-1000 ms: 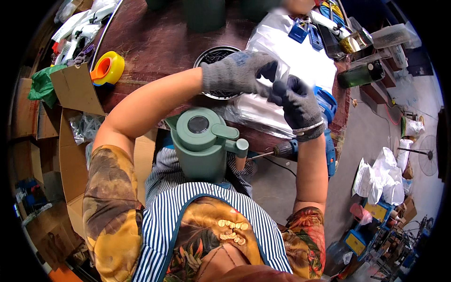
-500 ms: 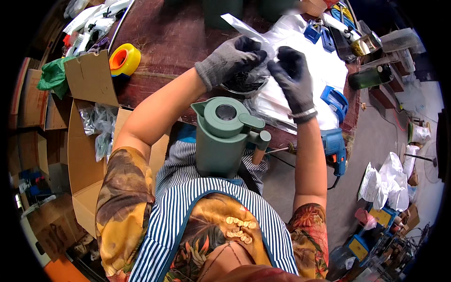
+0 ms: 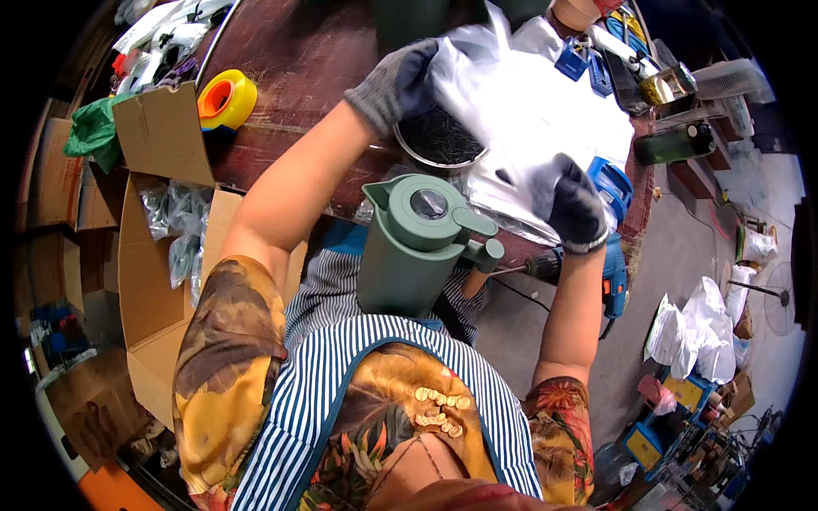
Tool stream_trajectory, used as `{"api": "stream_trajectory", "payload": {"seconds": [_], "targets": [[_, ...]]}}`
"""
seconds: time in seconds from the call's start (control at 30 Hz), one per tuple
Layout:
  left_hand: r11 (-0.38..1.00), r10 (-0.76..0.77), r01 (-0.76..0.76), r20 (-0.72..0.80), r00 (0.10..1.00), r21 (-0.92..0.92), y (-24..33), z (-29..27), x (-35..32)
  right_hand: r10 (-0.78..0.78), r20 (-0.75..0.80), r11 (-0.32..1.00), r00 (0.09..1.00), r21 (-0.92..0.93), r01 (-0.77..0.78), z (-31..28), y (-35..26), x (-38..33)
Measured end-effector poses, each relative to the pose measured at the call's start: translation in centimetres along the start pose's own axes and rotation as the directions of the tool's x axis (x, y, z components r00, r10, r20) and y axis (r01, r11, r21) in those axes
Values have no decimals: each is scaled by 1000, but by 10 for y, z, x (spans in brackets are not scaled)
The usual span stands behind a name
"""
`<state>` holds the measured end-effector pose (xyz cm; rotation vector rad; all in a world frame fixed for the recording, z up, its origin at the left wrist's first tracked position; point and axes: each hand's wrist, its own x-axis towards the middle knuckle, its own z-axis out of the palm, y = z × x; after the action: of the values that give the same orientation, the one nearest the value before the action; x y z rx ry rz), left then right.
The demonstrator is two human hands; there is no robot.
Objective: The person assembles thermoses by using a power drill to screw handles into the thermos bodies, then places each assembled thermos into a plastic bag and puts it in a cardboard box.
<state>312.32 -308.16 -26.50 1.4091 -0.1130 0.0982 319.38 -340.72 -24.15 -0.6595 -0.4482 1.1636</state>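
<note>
My left hand (image 3: 400, 81), in a grey and dark blue glove, grips a white plastic bag (image 3: 464, 81) smeared by motion. My right hand (image 3: 573, 203), gloved alike, hovers low over a pile of white plastic bags (image 3: 554, 128). Its fingers are bent but blurred, so I cannot tell whether they hold anything. A green jug (image 3: 405, 255) with a lid and spout stands upright against my lap, its handle to the right. Beyond it, a round metal bowl (image 3: 443, 163) holds small black pieces (image 3: 439, 136).
Left of the bowl lies a yellow tape roll (image 3: 227, 98) beside an open cardboard box (image 3: 158, 281) with clear plastic bags. A blue power drill (image 3: 613, 272) rests by the right table edge. More dark green jugs (image 3: 411, 21) stand at the far edge.
My hands have parted from close together above the bowl. The right moved down and right; the left moved slightly up and left with the bag, exposing the bowl. The jug shifted slightly.
</note>
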Motion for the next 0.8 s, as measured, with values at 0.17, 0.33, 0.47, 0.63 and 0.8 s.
{"api": "stream_trajectory", "payload": {"seconds": [0.17,0.33,0.47,0.63,0.8], "targets": [[877,-366,291,-141,920,-383,38,4,-120,-223,305,824,926,-449,346,25,29,-44],[999,21,-15,138,990,-49,47,15,-176,-319,3,323,948,-940,112,67,34,-64],[987,-35,20,91,995,162,39,29,-197,-420,50,-20,906,-999,45,60,50,-79],[499,-97,-30,90,991,866,14,35,-245,-506,73,-290,859,-953,-90,76,116,-107],[241,-234,-55,113,966,969,14,86,-323,-443,98,-437,891,-892,-119,91,181,-151]]}}
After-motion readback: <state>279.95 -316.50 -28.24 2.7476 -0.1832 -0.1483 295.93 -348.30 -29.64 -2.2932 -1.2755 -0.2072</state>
